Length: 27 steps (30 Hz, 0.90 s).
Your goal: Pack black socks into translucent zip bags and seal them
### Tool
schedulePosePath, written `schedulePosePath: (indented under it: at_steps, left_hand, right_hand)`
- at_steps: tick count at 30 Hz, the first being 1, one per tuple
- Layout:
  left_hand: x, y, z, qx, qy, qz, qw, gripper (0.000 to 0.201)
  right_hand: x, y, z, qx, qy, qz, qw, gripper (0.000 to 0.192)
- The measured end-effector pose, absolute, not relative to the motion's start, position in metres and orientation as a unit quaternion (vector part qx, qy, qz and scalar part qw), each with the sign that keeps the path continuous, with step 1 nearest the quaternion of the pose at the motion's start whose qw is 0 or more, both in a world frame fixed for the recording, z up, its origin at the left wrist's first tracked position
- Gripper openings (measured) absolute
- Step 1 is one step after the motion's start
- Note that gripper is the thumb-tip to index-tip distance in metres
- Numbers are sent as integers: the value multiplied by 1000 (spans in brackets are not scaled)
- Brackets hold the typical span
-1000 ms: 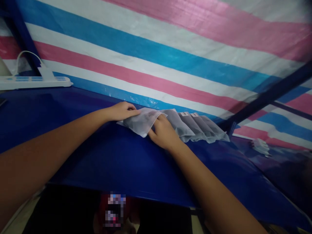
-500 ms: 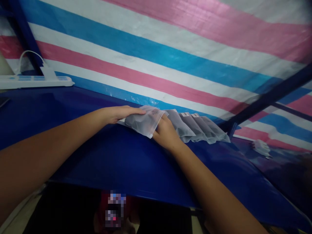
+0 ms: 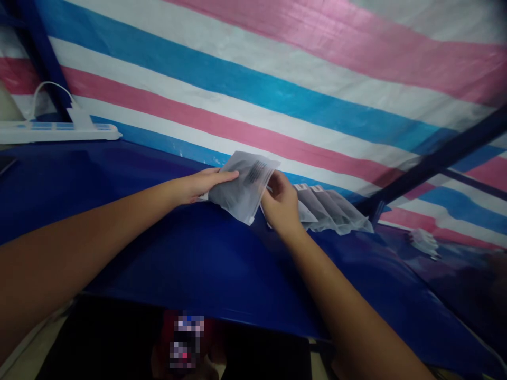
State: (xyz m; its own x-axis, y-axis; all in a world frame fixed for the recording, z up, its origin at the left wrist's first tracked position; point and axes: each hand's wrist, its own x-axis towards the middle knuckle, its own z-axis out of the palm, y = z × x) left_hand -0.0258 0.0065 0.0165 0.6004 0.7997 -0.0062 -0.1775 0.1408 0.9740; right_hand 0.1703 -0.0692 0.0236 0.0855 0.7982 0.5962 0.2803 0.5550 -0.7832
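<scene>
A frosted plastic bag (image 3: 242, 186) with dark contents and a printed label is lifted off the blue table (image 3: 190, 258), tilted up at its far end. My left hand (image 3: 203, 183) grips its left edge. My right hand (image 3: 280, 207) pinches its right side, just in front of a row of several similar frosted bags (image 3: 331, 210) that lie overlapping along the back of the table.
A white power strip (image 3: 59, 132) with a white cable lies at the back left. A striped pink, blue and white tarp (image 3: 277, 84) rises right behind the table. A dark blue pole (image 3: 435, 158) slants at the right. A small pale packet (image 3: 424, 240) lies at the far right.
The bag lay flat at the left end of the row; both hands have lifted it and tipped its far end up. My right hand rose and moved slightly right.
</scene>
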Motion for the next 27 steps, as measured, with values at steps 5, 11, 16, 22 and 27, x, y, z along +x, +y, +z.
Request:
schedulePosePath:
  at_steps: [5,11,16,22,27]
  left_hand:
    - [-26,9,11,555,237,349,717,40]
    - [-24,7,8,565,229,340,716,47]
    - [-22,1,10,606,272,347,663,57]
    - [-17,-5,15,698,303,325,562,60]
    - [-16,-12,21,763,308,296,485,56]
  right_hand:
    - [169,-68,27,-466,-559,283,624,36]
    - [164,-78,35,-428,-506,474,580,35]
    - [161,-81,34,-413,-495,516,564,41]
    - [157,-84,29,-424,-503,487,574,46]
    - [161,-81,27,-444,-491,482,574,48]
